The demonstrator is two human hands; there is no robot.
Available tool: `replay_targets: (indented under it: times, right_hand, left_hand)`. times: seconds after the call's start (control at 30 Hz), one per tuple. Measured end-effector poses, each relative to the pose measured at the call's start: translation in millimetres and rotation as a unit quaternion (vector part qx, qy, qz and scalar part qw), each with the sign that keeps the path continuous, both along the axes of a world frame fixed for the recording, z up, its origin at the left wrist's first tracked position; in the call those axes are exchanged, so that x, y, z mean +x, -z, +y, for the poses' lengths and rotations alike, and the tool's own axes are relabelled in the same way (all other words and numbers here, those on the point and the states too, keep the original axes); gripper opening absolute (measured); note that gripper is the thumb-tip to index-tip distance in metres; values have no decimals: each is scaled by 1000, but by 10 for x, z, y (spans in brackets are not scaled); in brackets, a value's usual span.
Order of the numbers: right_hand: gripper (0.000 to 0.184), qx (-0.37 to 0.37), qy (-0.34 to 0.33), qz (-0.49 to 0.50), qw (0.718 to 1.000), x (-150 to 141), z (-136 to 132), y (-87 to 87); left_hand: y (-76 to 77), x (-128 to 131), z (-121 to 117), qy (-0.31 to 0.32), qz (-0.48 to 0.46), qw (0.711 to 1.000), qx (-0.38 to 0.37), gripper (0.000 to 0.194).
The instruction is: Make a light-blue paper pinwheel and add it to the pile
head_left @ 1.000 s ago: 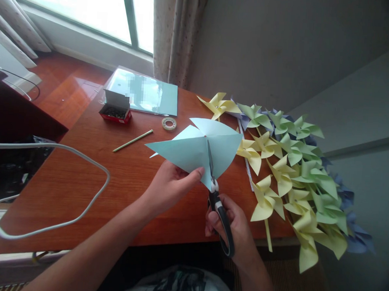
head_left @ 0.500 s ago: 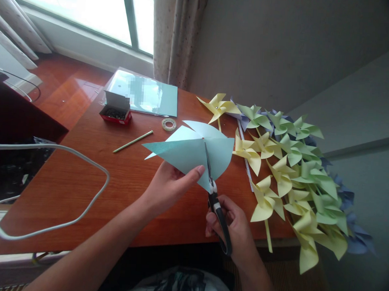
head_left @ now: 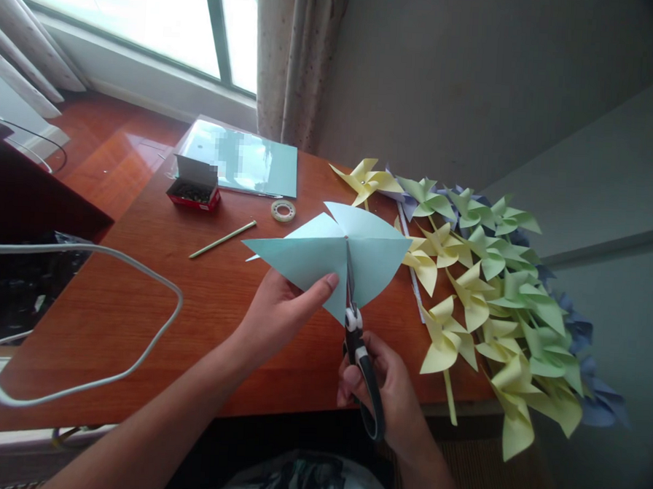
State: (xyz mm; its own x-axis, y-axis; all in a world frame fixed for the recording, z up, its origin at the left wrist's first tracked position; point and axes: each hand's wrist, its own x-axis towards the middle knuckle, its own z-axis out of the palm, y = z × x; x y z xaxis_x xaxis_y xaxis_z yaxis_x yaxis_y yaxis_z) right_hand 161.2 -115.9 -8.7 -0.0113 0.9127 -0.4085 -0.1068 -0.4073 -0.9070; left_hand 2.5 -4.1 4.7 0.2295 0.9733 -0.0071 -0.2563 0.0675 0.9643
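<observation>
Above the wooden table (head_left: 202, 311), my left hand (head_left: 284, 308) pinches a light blue sheet of paper (head_left: 304, 261), thumb on top and fingers hidden underneath. Slits from the edges toward the middle split the sheet into pointed flaps. My right hand (head_left: 390, 379) is wrapped around the black handles of a pair of scissors (head_left: 366, 385). Their blades lie in a slit on the near side of the paper, with the tips close to a small mark at its centre.
Several yellow pinwheels (head_left: 447, 335), green pinwheels (head_left: 551, 347) and purple ones crowd the table's right side. A roll of tape (head_left: 283, 211), a thin pale green stick (head_left: 222, 240), a red box of small dark items (head_left: 193, 192) and packaged blue paper (head_left: 281, 169) lie farther back. A white cable (head_left: 178, 295) loops at left.
The scissor blades have closed along the slit nearest me. The slit's right-hand flap has spread to the right, away from the left part. My right hand has shifted slightly left and down.
</observation>
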Motion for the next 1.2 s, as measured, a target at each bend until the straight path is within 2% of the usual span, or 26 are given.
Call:
replay_targets:
  times: [0.27, 0.83, 1.2]
  right_hand:
    - [48, -4, 2, -15, 1000, 1, -1, 10]
    - [47, -12, 2, -13, 1000, -10, 16, -19]
    - [45, -15, -6, -17, 1000, -2, 9, -25]
  left_hand:
    - [-51, -1, -5, 1, -1, 1000, -8, 19]
    - [-21, 19, 1, 3, -27, 1000, 2, 11]
    - [-27, 7, -3, -4, -13, 1000, 0, 13]
